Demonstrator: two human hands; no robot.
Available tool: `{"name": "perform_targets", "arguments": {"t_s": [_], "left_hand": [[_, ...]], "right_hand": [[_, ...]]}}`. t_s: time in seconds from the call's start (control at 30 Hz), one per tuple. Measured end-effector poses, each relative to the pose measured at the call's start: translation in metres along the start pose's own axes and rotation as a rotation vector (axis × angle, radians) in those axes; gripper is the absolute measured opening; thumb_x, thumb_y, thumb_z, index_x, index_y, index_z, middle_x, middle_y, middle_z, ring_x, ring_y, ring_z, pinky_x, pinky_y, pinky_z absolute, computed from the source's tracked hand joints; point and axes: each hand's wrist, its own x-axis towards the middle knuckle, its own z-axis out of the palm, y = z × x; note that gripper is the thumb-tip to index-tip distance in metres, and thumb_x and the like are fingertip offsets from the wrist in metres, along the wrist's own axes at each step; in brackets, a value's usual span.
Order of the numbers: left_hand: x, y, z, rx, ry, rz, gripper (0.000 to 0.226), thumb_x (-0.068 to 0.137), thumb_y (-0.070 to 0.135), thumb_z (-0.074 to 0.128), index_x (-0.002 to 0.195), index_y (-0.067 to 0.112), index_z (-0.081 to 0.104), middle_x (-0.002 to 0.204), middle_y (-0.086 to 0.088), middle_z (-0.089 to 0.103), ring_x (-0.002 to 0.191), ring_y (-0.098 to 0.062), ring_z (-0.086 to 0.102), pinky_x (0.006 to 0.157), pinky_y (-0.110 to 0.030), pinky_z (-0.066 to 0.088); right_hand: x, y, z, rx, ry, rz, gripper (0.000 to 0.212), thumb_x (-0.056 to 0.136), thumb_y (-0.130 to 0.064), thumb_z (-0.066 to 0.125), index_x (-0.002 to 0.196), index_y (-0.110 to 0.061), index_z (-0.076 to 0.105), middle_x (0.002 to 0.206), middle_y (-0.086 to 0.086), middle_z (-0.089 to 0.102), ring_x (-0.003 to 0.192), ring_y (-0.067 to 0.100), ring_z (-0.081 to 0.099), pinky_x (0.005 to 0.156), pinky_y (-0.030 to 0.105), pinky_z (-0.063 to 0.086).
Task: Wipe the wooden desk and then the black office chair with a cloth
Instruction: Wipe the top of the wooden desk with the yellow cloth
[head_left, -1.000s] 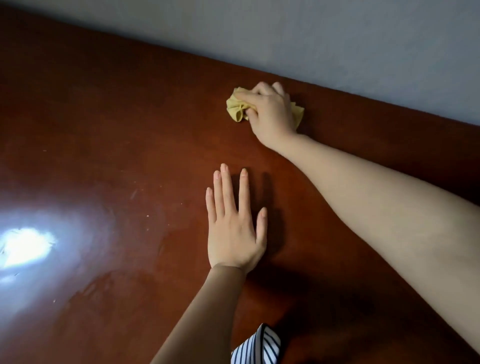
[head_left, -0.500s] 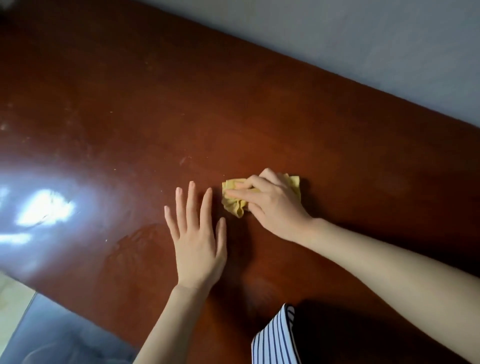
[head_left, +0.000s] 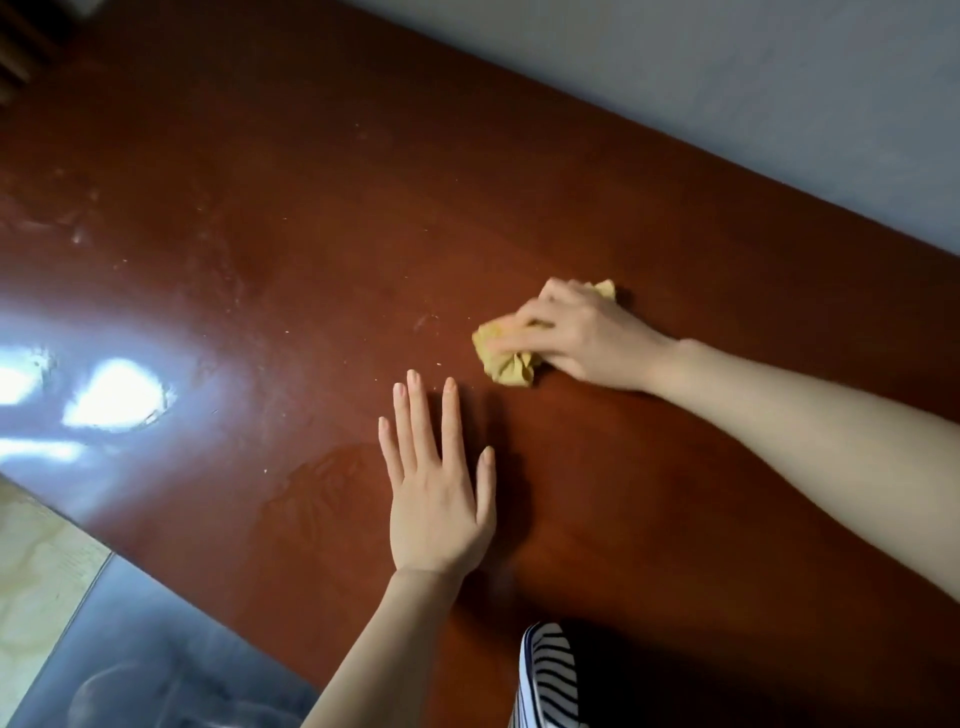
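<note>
since half a second ago the right grip (head_left: 582, 338) and the cloth (head_left: 506, 358) have slid a little farther out across the bench (head_left: 311, 234), away from the left grip (head_left: 436, 499). the right grip is clamped on the yellow cloth, fingers curled over the crumpled wad and pressing it onto the reddish-brown wood. cloth bulges out below the fingers and peeks out behind the knuckles. the left grip lies flat on the bench, fingers straight and slightly spread, holding nothing, its fingertips near the cloth but apart from it. pale specks (head_left: 423, 322) dot the wood left of the cloth. a bright glare (head_left: 114, 400) sits far left. a grey wall (head_left: 727, 104) runs along the far edge. a striped garment (head_left: 545, 675) shows at the bottom.
</note>
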Motion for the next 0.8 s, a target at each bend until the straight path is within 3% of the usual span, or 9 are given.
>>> {"name": "perform_targets", "arguments": {"t_s": [0.13,0.2,0.27,0.33,0.4,0.47,0.63,0.8], "left_hand": [[0.0,-0.001,-0.001,-0.046,0.01,-0.004,0.061,0.097,0.036,0.029,0.15,0.012,0.013,0.158,-0.015,-0.001,0.146,-0.028,-0.007,0.118,-0.04,-0.005],[0.0,0.0,-0.001,-0.066,0.018,-0.002,0.061,0.097,0.035,0.03,0.15,0.012,0.013,0.158,-0.013,-0.002,0.146,-0.029,-0.006,0.118,-0.04,-0.004],[0.001,0.0,-0.001,-0.076,0.026,0.002,0.06,0.097,0.034,0.029,0.15,0.012,0.012,0.158,-0.013,-0.002,0.146,-0.029,-0.005,0.118,-0.041,-0.003],[0.001,0.0,0.0,-0.083,0.029,0.003,0.06,0.097,0.033,0.029,0.15,0.012,0.011,0.157,-0.012,-0.004,0.146,-0.03,-0.005,0.118,-0.042,-0.003],[0.001,0.0,0.0,-0.084,0.031,0.004,0.059,0.098,0.032,0.028,0.15,0.011,0.01,0.157,-0.011,-0.006,0.146,-0.031,-0.006,0.117,-0.043,-0.003],[0.001,-0.001,0.001,-0.087,0.033,0.004,0.059,0.098,0.032,0.028,0.151,0.011,0.01,0.157,-0.012,-0.006,0.146,-0.031,-0.006,0.117,-0.043,-0.003],[0.002,0.0,0.001,-0.106,0.024,0.006,0.062,0.097,0.034,0.029,0.151,0.013,0.009,0.158,-0.013,-0.006,0.145,-0.032,-0.008,0.117,-0.044,-0.004],[0.002,-0.001,-0.003,-0.209,0.05,0.002,0.066,0.095,0.037,0.035,0.151,0.016,0.008,0.158,-0.015,-0.004,0.145,-0.032,-0.008,0.118,-0.041,-0.006]], "right_hand": [[0.027,0.037,-0.004,0.041,0.155,0.393,0.039,0.085,0.002,0.059,0.12,-0.014,0.065,0.107,0.011,0.064,0.091,0.034,0.051,0.084,0.046,0.045],[0.042,0.048,-0.002,0.048,0.274,0.634,0.042,0.089,-0.002,0.056,0.125,-0.022,0.061,0.111,0.006,0.062,0.098,0.031,0.048,0.089,0.039,0.041],[0.06,0.052,0.003,0.019,0.387,0.861,0.043,0.091,-0.007,0.055,0.128,-0.029,0.058,0.115,-0.001,0.059,0.103,0.025,0.047,0.089,0.03,0.037],[0.078,0.048,0.011,-0.029,0.449,1.038,0.044,0.092,-0.01,0.054,0.13,-0.033,0.055,0.121,-0.006,0.056,0.108,0.021,0.045,0.088,0.03,0.034],[0.089,0.039,0.018,-0.091,0.434,1.107,0.047,0.093,-0.01,0.052,0.132,-0.036,0.052,0.125,-0.008,0.053,0.111,0.021,0.044,0.087,0.032,0.033],[0.096,0.026,0.025,-0.13,0.379,1.027,0.049,0.094,-0.008,0.049,0.134,-0.037,0.049,0.125,-0.005,0.053,0.11,0.023,0.044,0.085,0.033,0.034],[0.088,-0.023,0.043,-0.123,0.232,0.599,0.05,0.096,-0.004,0.042,0.136,-0.033,0.049,0.123,-0.001,0.057,0.101,0.026,0.046,0.08,0.033,0.034],[0.043,-0.062,0.04,-0.004,0.13,0.238,0.046,0.083,0.003,0.062,0.121,-0.022,0.064,0.111,0.003,0.065,0.088,0.028,0.053,0.071,0.036,0.043]]}}
